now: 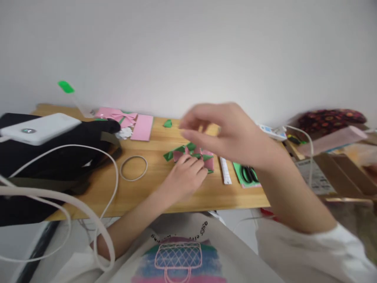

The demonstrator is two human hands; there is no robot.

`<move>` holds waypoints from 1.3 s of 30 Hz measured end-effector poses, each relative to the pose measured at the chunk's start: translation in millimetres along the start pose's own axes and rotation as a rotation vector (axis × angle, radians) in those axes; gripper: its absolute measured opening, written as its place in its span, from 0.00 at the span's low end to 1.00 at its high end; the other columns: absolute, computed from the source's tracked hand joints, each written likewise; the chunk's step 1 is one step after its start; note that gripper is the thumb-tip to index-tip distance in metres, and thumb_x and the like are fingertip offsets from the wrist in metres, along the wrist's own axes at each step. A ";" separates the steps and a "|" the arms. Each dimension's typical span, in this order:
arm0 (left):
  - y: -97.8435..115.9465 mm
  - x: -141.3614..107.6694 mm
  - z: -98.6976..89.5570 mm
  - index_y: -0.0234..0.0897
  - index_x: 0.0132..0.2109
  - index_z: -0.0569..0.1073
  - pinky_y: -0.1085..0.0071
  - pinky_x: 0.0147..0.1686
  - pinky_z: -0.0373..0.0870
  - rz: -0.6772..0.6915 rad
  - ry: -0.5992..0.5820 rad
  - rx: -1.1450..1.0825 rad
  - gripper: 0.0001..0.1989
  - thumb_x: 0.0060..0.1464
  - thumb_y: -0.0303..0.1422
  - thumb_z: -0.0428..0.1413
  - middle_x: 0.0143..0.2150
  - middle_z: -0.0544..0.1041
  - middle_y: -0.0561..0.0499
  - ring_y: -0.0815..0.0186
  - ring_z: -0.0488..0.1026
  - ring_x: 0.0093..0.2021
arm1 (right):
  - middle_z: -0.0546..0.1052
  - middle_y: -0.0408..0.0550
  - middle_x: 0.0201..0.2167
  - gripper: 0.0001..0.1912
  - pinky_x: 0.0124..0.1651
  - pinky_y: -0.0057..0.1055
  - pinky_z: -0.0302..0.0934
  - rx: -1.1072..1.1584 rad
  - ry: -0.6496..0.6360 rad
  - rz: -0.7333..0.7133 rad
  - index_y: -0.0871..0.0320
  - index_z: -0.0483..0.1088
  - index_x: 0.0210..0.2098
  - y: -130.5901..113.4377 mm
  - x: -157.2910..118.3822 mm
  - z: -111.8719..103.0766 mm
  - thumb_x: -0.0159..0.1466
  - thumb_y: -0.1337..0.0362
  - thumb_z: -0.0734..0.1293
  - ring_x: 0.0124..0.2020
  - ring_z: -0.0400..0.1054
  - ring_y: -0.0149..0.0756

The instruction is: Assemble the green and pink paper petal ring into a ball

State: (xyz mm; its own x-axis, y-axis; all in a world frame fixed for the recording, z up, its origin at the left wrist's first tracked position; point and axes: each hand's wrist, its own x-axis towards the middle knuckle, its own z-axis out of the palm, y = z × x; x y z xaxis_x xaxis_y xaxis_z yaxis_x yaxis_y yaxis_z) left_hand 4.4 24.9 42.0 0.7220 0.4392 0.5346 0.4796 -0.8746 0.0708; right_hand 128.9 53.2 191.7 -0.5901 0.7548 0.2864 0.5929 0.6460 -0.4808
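On the wooden table (153, 196), my left hand (188, 175) lies with bent fingers on a pink and green folded-paper piece (209, 162), holding it down. Its fingers and palm cover part of the paper. Above and beyond it, my right hand (219, 127) is raised and blurred. The thumb and fingertips curve close together in a pinch, and anything between them is too small or smeared to make out. Farther back lies a small green folded-paper piece (167, 124).
At the left, a white power bank (41, 127) rests on a black bag (97, 137), with white cables looping in front. Behind are a pink paper bow (122, 116) and pink sheet (142, 127). To the right are a white tube (225, 171), black-handled scissors (249, 174) and a cardboard box (332, 173).
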 end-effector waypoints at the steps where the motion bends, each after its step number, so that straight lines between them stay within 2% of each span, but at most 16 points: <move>1: -0.1 -0.5 -0.5 0.33 0.37 0.74 0.60 0.45 0.62 -0.013 0.007 -0.014 0.10 0.63 0.24 0.48 0.37 0.76 0.46 0.59 0.71 0.40 | 0.78 0.41 0.30 0.05 0.36 0.28 0.64 0.019 0.110 0.065 0.57 0.73 0.33 3.3 -33.3 2.3 0.65 0.69 0.65 0.30 0.70 0.30; 3: 0.5 -0.9 -2.0 0.34 0.38 0.75 0.62 0.43 0.62 -0.034 0.043 -0.051 0.10 0.63 0.25 0.49 0.36 0.76 0.48 0.60 0.71 0.38 | 0.77 0.42 0.28 0.05 0.34 0.28 0.64 -0.019 0.371 0.213 0.57 0.72 0.33 13.1 -90.0 23.4 0.64 0.71 0.65 0.30 0.70 0.30; 4: 1.2 -0.8 -3.0 0.34 0.38 0.75 0.62 0.42 0.63 -0.049 0.053 -0.066 0.09 0.63 0.26 0.50 0.35 0.76 0.48 0.60 0.71 0.38 | 0.77 0.42 0.28 0.05 0.33 0.28 0.64 -0.028 0.469 0.279 0.57 0.72 0.34 18.8 -111.2 39.5 0.64 0.71 0.66 0.29 0.69 0.30; 5: 1.8 -0.4 -4.2 0.34 0.38 0.75 0.62 0.41 0.63 -0.059 0.060 -0.073 0.09 0.63 0.26 0.50 0.35 0.76 0.49 0.61 0.71 0.37 | 0.77 0.43 0.28 0.05 0.32 0.28 0.65 -0.013 0.513 0.308 0.57 0.72 0.35 24.3 -127.1 57.0 0.64 0.71 0.65 0.29 0.70 0.30; 8: 3.1 1.6 -7.8 0.34 0.39 0.74 0.61 0.43 0.63 -0.074 0.053 -0.045 0.07 0.63 0.26 0.51 0.35 0.76 0.49 0.62 0.72 0.37 | 0.77 0.48 0.33 0.07 0.35 0.31 0.68 -0.013 0.608 0.352 0.57 0.73 0.39 36.3 -147.8 102.5 0.64 0.72 0.64 0.33 0.72 0.34; 11: 3.0 4.3 -10.7 0.34 0.40 0.73 0.62 0.42 0.64 -0.064 0.059 -0.020 0.06 0.63 0.25 0.51 0.35 0.76 0.50 0.63 0.72 0.36 | 0.76 0.50 0.33 0.08 0.37 0.33 0.68 -0.031 0.658 0.337 0.59 0.73 0.41 42.6 -147.7 123.4 0.65 0.73 0.63 0.35 0.72 0.35; 19: 5.1 8.3 -11.4 0.38 0.42 0.71 0.61 0.44 0.66 -0.109 0.004 -0.004 0.06 0.63 0.25 0.50 0.36 0.76 0.51 0.64 0.73 0.37 | 0.78 0.51 0.34 0.08 0.38 0.34 0.70 -0.020 0.673 0.270 0.60 0.72 0.42 56.2 -141.5 131.4 0.65 0.74 0.64 0.35 0.73 0.36; 25: 4.3 9.2 -11.7 0.38 0.42 0.71 0.60 0.44 0.67 -0.102 -0.019 -0.007 0.06 0.63 0.25 0.51 0.36 0.77 0.51 0.63 0.73 0.36 | 0.79 0.52 0.32 0.06 0.35 0.34 0.69 -0.071 0.625 0.225 0.62 0.73 0.41 61.7 -139.3 129.0 0.65 0.74 0.66 0.34 0.73 0.37; 32: 6.0 3.1 -8.4 0.38 0.45 0.72 0.59 0.46 0.67 -0.163 0.013 -0.111 0.09 0.62 0.24 0.51 0.40 0.76 0.50 0.62 0.72 0.40 | 0.79 0.51 0.27 0.05 0.30 0.32 0.65 -0.216 0.560 0.205 0.64 0.75 0.35 62.7 -135.5 117.7 0.65 0.74 0.66 0.27 0.71 0.36; 39: 9.8 -2.8 -2.7 0.41 0.46 0.73 0.59 0.43 0.70 -0.250 0.086 -0.186 0.10 0.60 0.23 0.53 0.40 0.76 0.50 0.63 0.74 0.41 | 0.79 0.51 0.27 0.06 0.29 0.32 0.64 -0.223 0.524 0.195 0.64 0.76 0.35 64.3 -135.4 114.5 0.65 0.73 0.65 0.27 0.70 0.36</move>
State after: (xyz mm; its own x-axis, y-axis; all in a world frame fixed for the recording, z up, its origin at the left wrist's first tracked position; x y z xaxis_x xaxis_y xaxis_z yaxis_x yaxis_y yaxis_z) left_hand 5.7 14.6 43.5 0.5449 0.6331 0.5498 0.5317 -0.7679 0.3573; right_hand 184.2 -20.6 27.1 -0.1438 0.7805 0.6084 0.7972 0.4556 -0.3960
